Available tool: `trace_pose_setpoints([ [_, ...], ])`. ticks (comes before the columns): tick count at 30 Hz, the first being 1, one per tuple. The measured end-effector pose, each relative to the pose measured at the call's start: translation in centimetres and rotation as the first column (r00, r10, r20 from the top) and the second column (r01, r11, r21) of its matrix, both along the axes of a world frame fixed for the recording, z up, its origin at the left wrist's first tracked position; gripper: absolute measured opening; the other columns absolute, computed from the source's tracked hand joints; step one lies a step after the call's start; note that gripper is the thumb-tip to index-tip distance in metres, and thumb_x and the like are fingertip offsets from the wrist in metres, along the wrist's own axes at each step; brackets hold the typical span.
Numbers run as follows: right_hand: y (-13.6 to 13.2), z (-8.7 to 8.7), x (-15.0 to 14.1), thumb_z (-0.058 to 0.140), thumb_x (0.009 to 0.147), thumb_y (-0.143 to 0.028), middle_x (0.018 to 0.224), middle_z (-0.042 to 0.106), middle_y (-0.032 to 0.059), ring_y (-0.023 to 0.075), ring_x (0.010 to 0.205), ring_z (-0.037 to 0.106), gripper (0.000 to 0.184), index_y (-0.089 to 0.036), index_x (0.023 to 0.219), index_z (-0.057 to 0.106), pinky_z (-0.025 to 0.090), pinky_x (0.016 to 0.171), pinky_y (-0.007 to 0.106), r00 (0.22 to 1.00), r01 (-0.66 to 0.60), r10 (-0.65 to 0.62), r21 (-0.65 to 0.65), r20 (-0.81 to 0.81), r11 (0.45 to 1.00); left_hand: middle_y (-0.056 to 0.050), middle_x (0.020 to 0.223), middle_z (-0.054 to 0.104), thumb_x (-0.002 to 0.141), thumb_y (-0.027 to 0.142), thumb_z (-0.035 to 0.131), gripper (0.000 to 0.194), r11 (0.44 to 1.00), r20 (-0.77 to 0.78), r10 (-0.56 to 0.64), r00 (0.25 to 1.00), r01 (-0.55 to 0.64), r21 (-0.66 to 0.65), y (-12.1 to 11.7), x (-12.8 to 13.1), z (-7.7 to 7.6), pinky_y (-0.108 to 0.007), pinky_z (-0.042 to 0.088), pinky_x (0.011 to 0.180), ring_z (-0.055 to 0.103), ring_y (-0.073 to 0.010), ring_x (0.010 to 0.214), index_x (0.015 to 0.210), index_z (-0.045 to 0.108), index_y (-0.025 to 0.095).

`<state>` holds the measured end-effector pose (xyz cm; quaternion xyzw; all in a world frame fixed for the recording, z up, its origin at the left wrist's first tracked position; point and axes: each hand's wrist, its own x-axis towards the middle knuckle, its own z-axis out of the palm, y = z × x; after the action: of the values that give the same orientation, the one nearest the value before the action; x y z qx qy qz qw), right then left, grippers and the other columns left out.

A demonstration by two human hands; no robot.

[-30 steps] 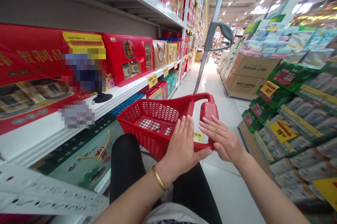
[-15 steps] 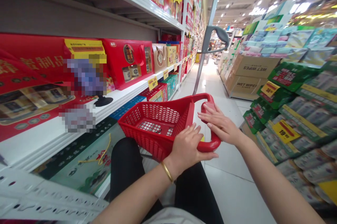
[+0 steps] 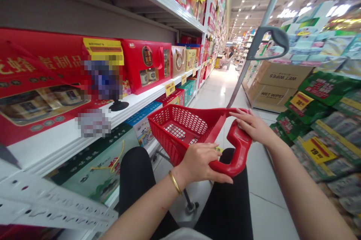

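Shopping cart, red plastic basket: stood in the aisle, beside the white shelf on the left, its looped handle turned towards the near right, above the black-trousered knees.

Left hand: laid over the basket's near edge and the handle's near end; fingers loosely bent, thumb stretched out; whether anything is firmly gripped cannot be told.

Right hand: rested over the handle's far right part; fingers nearly straight, thumb hidden, grasp not determinable. By this spread, the cart is probably steadied from both sides.

Containers: basket, lattice-walled, no goods seen inside. Red gift box, front turned to the aisle, presumably for display; jars shown through its window. Larger red gift box, far left, packages visible within. Cartons, right, marked "WET WIPES": contents hidden, packs stacked above.
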<state>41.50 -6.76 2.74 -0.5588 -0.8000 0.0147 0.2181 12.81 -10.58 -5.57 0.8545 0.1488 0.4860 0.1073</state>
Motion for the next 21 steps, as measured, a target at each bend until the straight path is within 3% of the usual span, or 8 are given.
trace_pose_setpoints([
  [4,-3.7,-0.3,-2.8,0.045,0.101,-0.052,0.147,0.059,0.0056,0.0285,0.143,0.049,0.052,-0.025,0.142,0.06,0.038,0.122,0.051,0.999,0.033,-0.033,-0.001,-0.032,0.999,-0.007,0.098,0.082,0.102,0.066,0.04,0.062,0.985,0.008,-0.137,0.991,0.137,-0.106,0.4,-3.7,0.6,-0.039,0.055,0.102,0.072,-0.0262,0.115,0.077,0.075,0.021],
  [7,-6.3,-0.3,-5.9,0.05,0.099,-0.053,0.14,0.065,0.0061,0.0279,0.135,0.058,0.051,-0.025,0.139,0.063,0.048,0.115,0.046,0.998,0.065,-0.065,0.027,-0.006,0.998,-0.006,0.102,0.081,0.108,0.049,0.035,0.058,0.981,-0.018,-0.135,0.991,0.131,-0.14,0.8,-7.4,0.9,-0.047,0.048,0.111,0.069,-0.0262,0.121,0.074,0.074,0.023],
  [9,-7.5,-0.3,-8.1,0.051,0.099,-0.052,0.134,0.069,0.0066,0.028,0.127,0.064,0.048,-0.024,0.136,0.066,0.051,0.111,0.047,0.995,0.096,-0.096,0.065,-0.009,0.993,-0.006,0.105,0.081,0.108,0.04,0.038,0.052,0.977,0.003,-0.053,0.999,0.053,-0.205,0.3,-9.6,1.7,-0.05,0.046,0.113,0.069,-0.0263,0.122,0.076,0.075,0.023],
  [11,-8.2,-0.5,-10.1,0.051,0.099,-0.049,0.128,0.073,0.0076,0.0281,0.12,0.068,0.045,-0.023,0.132,0.069,0.052,0.108,0.047,0.992,0.127,-0.124,0.115,-0.037,0.985,-0.006,0.119,0.078,0.108,0.037,0.04,0.042,0.961,0.001,0.041,0.999,-0.039,-0.274,-1.1,-11.2,3.1,-0.048,0.05,0.111,0.068,-0.0251,0.124,0.102,0.079,0.023],
  [13,-8.4,-0.8,-11.5,0.051,0.099,-0.046,0.124,0.074,0.009,0.0283,0.115,0.069,0.044,-0.021,0.129,0.07,0.053,0.106,0.047,0.989,0.145,-0.137,0.157,-0.062,0.977,-0.005,0.14,0.067,0.109,0.035,0.032,0.044,0.937,-0.079,0.15,0.985,-0.167,-0.307,-3.0,-11.6,4.8,-0.046,0.046,0.116,0.06,-0.0231,0.135,0.133,0.068,0.024],
  [15,-8.5,-1.0,-12.5,0.05,0.1,-0.044,0.122,0.075,0.0102,0.0284,0.112,0.069,0.043,-0.019,0.129,0.071,0.054,0.104,0.047,0.987,0.155,-0.146,0.175,-0.065,0.972,-0.005,0.154,0.053,0.109,0.037,0.035,0.048,0.925,-0.223,0.243,0.944,-0.295,-0.24,-4.5,-10.9,6.1,-0.045,0.04,0.122,0.048,-0.023,0.145,0.154,0.047,0.024],
  [17,-8.3,-1.1,-13.1,0.046,0.101,-0.04,0.12,0.075,0.0106,0.0279,0.11,0.07,0.043,-0.019,0.129,0.07,0.054,0.102,0.046,0.985,0.172,-0.166,0.185,-0.047,0.968,-0.006,0.16,0.046,0.109,0.038,0.034,0.054,0.902,-0.322,0.352,0.879,-0.411,-0.134,-5.1,-9.7,6.5,-0.047,0.038,0.123,0.042,-0.0249,0.149,0.16,0.036,0.022],
  [21,-7.7,-1.0,-15.2,0.037,0.103,-0.031,0.121,0.074,0.0152,0.029,0.113,0.07,0.046,-0.014,0.134,0.066,0.052,0.104,0.045,0.96,0.254,-0.272,0.193,0.071,0.948,-0.012,0.156,0.05,0.107,0.042,0.038,0.055,0.779,-0.346,0.595,0.725,-0.627,0.024,-3.6,-8.0,5.4,-0.052,0.04,0.12,0.045,-0.031,0.147,0.157,0.042,0.018],
])
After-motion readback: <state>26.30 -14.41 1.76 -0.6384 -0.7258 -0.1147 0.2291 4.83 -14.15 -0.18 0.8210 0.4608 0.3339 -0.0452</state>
